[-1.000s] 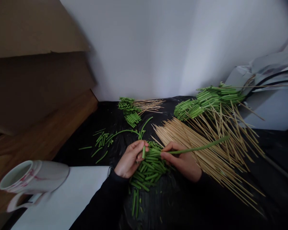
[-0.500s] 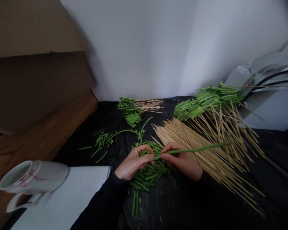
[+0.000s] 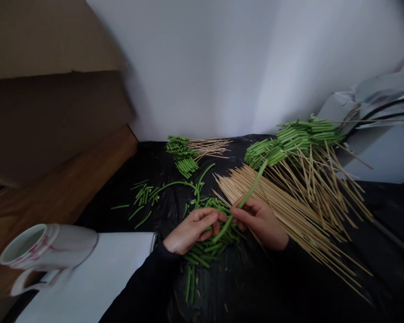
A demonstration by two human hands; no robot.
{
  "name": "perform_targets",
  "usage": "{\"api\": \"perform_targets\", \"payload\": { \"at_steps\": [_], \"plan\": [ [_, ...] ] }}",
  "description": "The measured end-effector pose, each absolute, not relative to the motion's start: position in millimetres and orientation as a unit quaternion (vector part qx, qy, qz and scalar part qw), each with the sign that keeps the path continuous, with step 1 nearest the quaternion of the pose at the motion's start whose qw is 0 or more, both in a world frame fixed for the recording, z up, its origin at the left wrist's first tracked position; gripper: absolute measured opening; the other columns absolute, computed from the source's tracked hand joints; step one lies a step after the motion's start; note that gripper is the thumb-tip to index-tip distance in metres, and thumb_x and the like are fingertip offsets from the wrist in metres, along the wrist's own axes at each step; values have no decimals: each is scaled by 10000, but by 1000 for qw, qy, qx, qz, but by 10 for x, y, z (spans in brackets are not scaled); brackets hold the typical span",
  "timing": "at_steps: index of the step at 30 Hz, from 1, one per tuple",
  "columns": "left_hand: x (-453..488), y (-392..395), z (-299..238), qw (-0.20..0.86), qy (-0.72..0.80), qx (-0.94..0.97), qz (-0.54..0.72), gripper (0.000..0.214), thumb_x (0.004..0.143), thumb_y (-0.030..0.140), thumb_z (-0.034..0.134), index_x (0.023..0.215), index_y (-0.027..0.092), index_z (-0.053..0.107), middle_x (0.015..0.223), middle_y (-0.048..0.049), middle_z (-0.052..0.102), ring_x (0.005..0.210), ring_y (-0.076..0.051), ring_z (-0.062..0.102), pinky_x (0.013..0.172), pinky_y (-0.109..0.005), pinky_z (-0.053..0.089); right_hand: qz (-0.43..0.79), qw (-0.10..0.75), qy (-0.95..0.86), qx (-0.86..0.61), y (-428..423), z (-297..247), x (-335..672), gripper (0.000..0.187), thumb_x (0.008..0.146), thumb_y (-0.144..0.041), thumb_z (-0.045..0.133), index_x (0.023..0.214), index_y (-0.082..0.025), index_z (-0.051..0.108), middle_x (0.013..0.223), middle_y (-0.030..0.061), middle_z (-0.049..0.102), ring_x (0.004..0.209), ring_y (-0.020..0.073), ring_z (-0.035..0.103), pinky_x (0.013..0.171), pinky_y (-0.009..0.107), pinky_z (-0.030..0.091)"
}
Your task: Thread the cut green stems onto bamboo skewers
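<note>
Head view: right hand (image 3: 261,222) pinches a long, slightly curved green plant stalk (image 3: 255,183) between thumb and fingertips, partway along its length, which appears to leave both ends free. Stalk slants above a loose heap of short cut green stalk pieces (image 3: 207,251), upper end toward the far side. Left hand (image 3: 195,229): fingers curled narrow, tips against the stalk below the right hand's pinch; whether they grip it, cannot tell. Two contact points close together probably steady a limp stem better than one. Heap lies directly beneath the hands, a position likely to keep pieces within short reach. Straight tan wooden sticks (image 3: 286,211) lie roughly parallel beside the right hand, presumably for easy picking. Beyond, a large bundle of green pieces in rows on sticks (image 3: 296,140) and a smaller similar bundle (image 3: 185,166) sit apart from the loose heap, perhaps to avoid mixing. Wrinkled black plastic sheet (image 3: 150,157) underlies all, plausibly to catch scraps.
</note>
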State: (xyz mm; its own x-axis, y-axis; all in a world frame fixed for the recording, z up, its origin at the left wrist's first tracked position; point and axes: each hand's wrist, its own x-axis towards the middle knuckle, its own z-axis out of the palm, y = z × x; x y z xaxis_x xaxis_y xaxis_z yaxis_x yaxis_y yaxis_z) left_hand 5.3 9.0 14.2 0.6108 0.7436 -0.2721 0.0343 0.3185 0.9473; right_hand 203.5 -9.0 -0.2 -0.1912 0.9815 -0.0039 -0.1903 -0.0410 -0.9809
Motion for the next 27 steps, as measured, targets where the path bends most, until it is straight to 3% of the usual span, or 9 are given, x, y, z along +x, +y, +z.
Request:
{"api": "perform_targets", "payload": {
  "at_steps": [4, 10, 23, 27],
  "plan": [
    [90, 46, 148, 693, 406, 556, 215, 334, 764, 449, 703, 840, 125, 688, 555, 56, 439, 455, -50, 295, 432, -210, 192, 608, 462, -505, -402, -127, 42, 1983, 264, 721, -408, 762, 780, -183, 637, 612, -40, 603, 488, 69, 501, 467, 212, 391],
    [117, 33, 216, 643, 432, 594, 216, 265, 700, 397, 755, 713, 141, 692, 580, 36, 525, 521, -80, 388, 488, -221, 289, 587, 478, -510, -408, -144, 57, 1983, 246, 723, -394, 764, 771, -183, 647, 613, -45, 588, 507, 63, 494, 476, 203, 389],
    [112, 59, 115, 753, 391, 401, 345, 285, 727, 364, 771, 807, 107, 677, 671, -10, 614, 445, -13, 322, 434, -177, 195, 528, 513, -518, -436, -116, 27, 2057, 196, 777, -371, 722, 777, -203, 619, 633, -46, 609, 527, 78, 535, 495, 216, 414],
    [117, 77, 110, 762, 369, 362, 390, 260, 765, 330, 751, 827, 87, 681, 569, 34, 531, 401, 5, 229, 411, -164, 195, 519, 511, -524, -441, -136, 63, 2017, 199, 730, -358, 756, 759, -201, 638, 633, -37, 612, 533, 90, 540, 499, 234, 425]
  ]
}}
